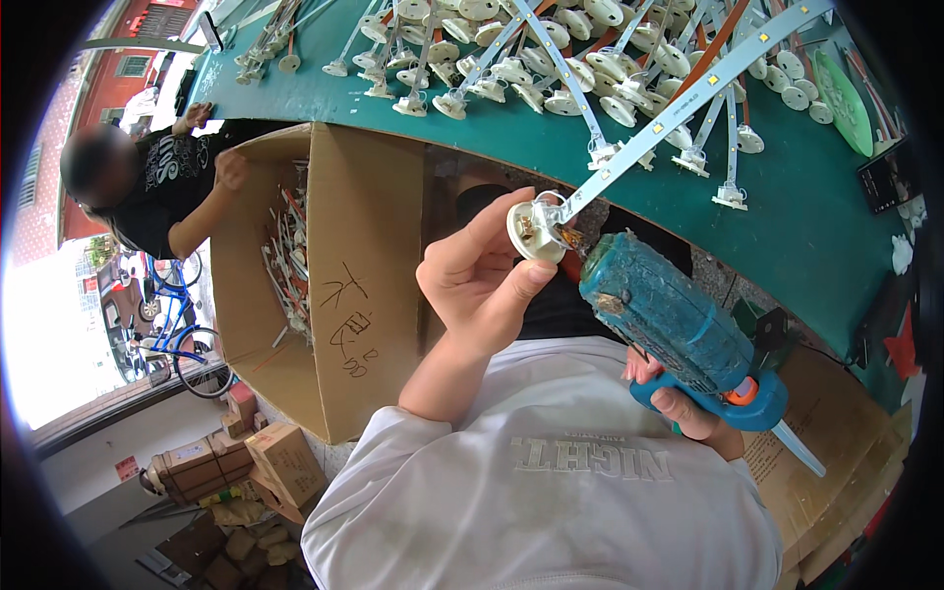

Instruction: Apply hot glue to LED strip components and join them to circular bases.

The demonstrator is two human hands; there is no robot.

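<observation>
Pinching white base (pixel 543 246) in left hand (pixel 477 277), gripping blue glue gun (pixel 678 320) in right hand (pixel 690 413). Expect a light, stiff base; hold by its rim.

The head-worn fisheye looks down from close above.

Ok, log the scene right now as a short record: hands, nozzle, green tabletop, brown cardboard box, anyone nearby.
Left hand: holds a round white plastic cap, which meets the end of a flat white LED strip
Right hand: grips a teal plastic glue gun
Nozzle: at the cap; contact unclear
Green tabletop: bears a pile of LED strips with round white bases
Brown cardboard box: open, thin strips inside
Nearby: co-worker in black shirt, beside the box
</observation>
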